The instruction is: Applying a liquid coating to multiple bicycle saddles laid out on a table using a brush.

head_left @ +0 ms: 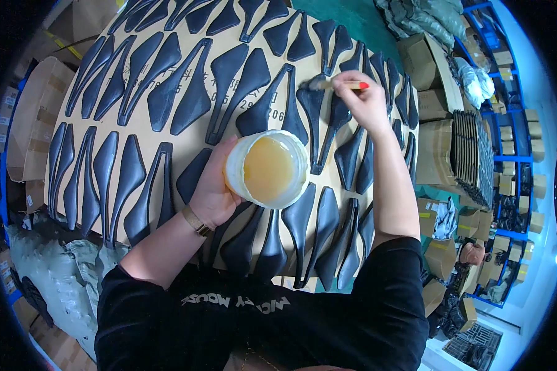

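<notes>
My left hand (213, 185) grips a white plastic tub (267, 168) filled with amber glue, held above the near middle of the board. My right hand (364, 99) holds a small brush (331, 82) with a wooden handle. Its bristles touch the top of a black saddle-shaped piece (319, 117) at the board's right side. Several such black forked pieces lie in rows over the brown cardboard board (195, 139).
Cardboard boxes (424, 62) and a stack of black pieces (470, 154) stand to the right, with blue shelving (507, 136) behind them. More cardboard sheets (34, 111) lean at the left. Grey-green plastic bags (56, 278) lie at lower left.
</notes>
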A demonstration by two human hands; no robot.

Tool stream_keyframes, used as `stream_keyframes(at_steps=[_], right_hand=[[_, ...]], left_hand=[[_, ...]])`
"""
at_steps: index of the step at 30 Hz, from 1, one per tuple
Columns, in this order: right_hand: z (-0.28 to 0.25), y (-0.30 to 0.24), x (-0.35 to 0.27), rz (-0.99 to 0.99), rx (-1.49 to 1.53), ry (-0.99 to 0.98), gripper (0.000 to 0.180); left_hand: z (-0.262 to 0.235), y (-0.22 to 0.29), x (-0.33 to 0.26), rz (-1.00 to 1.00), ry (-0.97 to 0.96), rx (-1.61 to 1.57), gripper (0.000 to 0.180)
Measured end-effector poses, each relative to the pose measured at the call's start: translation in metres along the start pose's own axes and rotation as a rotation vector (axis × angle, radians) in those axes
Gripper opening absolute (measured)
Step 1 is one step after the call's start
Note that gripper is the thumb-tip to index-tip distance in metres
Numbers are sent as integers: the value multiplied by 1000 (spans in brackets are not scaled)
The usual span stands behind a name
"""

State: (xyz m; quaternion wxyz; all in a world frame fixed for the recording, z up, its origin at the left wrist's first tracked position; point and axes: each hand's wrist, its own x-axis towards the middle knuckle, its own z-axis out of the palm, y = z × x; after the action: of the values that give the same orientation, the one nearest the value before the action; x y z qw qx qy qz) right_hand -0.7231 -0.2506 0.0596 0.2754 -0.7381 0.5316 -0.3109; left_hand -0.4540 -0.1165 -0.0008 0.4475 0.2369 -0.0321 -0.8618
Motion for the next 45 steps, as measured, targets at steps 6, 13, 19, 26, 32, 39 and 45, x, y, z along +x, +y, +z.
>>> stream_keyframes(at_steps=[6,13,19,26,32,39,45], right_hand=[[-19,-6,-23,247,316,-145,9],[-20,-12,-59,380,351,-188,8],[-15,1,-70,220,258,-123,11],[-16,-10,-86,169,234,-112,11],[-52,-15,-106,259,445,178,10],[-84,-69,-170,177,282,298,7],[-47,-185,-192,-56,67,-2,9]], left_hand=[[-4,1,-4,40,4,83,43],[-1,2,-6,11,21,-25,45],[3,2,-9,13,42,-1,39],[1,0,-15,3,36,-13,41],[1,-2,-22,35,85,9,44],[5,6,-42,3,-51,93,50],[3,23,-55,-31,7,127,52]])
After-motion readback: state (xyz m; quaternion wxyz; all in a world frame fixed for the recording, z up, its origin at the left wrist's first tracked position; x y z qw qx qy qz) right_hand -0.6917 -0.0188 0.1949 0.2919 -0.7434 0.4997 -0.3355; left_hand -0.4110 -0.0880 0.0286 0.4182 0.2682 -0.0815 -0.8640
